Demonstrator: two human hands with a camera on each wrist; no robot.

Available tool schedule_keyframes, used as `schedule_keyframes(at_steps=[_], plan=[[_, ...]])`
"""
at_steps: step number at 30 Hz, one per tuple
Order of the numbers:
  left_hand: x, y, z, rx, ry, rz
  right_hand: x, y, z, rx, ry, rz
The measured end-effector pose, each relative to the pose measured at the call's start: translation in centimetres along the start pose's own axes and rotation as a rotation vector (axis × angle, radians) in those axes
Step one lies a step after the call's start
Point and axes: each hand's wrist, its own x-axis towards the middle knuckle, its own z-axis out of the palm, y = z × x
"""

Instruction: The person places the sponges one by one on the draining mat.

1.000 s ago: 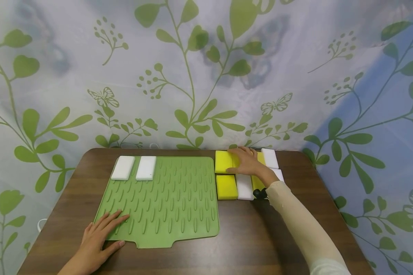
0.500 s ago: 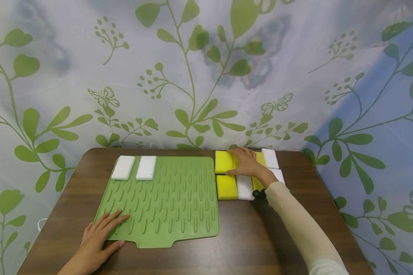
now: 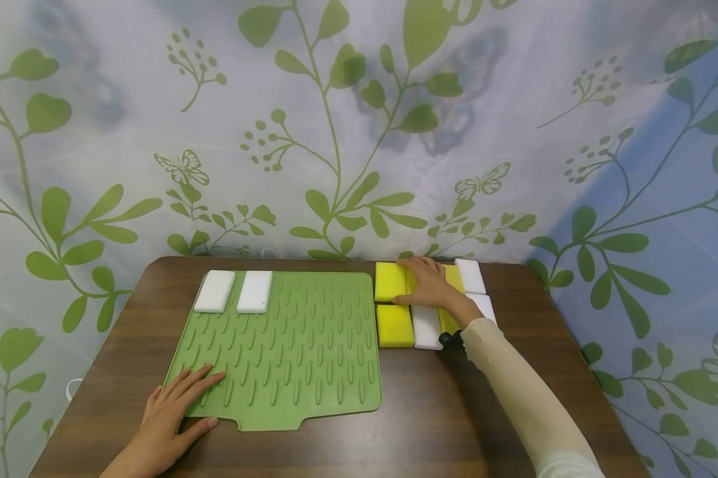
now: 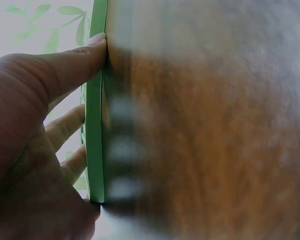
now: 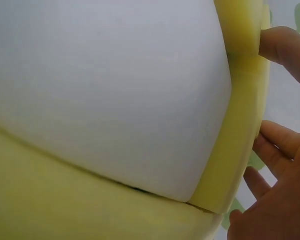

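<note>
My left hand (image 3: 170, 415) lies with fingers spread on the lower left corner of a green ridged mat (image 3: 293, 425). In the left wrist view, the thumb (image 4: 72, 70) lies at the mat's edge. My right hand (image 3: 427, 282) is over the back row of a block of yellow and white sponges. Its thumb and fingertips touch the yellow sponge (image 5: 237, 120) in the right wrist view. Beside it is another yellow sponge (image 3: 389, 282), and in front a white sponge (image 3: 426, 326). Part of the touched sponge is hidden under the hand.
Two white sponges, one at the mat's back left corner (image 3: 214, 292) and one just right of it (image 3: 254, 292), lie on the mat. More white sponges (image 3: 470, 275) end the block at the right. The wooden table (image 3: 395, 445) meets a leaf-patterned curtain (image 3: 347, 133) at the back.
</note>
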Motion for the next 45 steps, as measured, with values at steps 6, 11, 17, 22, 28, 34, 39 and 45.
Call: schedule_keyframes(at_steps=[6,11,17,22,28,34,39,45], plan=[[0.0,0.0,0.0,0.000,0.001,0.007,-0.1,-0.1,0.0,-0.007,0.015,0.004],[0.1,-0.3,0.1,0.000,-0.006,0.005,-0.3,-0.1,-0.1,-0.005,0.023,-0.006],[0.2,-0.4,0.0,0.004,-0.009,0.003,-0.4,-0.4,-0.4,0.026,0.028,-0.028],[0.2,-0.3,-0.1,0.006,-0.010,0.006,-0.6,-1.1,-0.5,0.041,0.027,-0.021],[0.2,-0.3,-0.2,0.004,-0.009,0.008,-0.7,-1.8,-0.3,0.076,0.019,-0.048],[0.2,-0.2,-0.2,-0.006,-0.013,0.006,-0.5,-2.3,0.0,0.058,0.023,-0.063],[0.3,-0.3,-0.2,-0.002,-0.015,0.005,-0.4,-3.1,0.2,0.080,0.027,-0.093],[0.3,-0.2,-0.3,-0.007,-0.014,0.008,-0.1,-4.3,0.6,0.082,0.010,-0.130]])
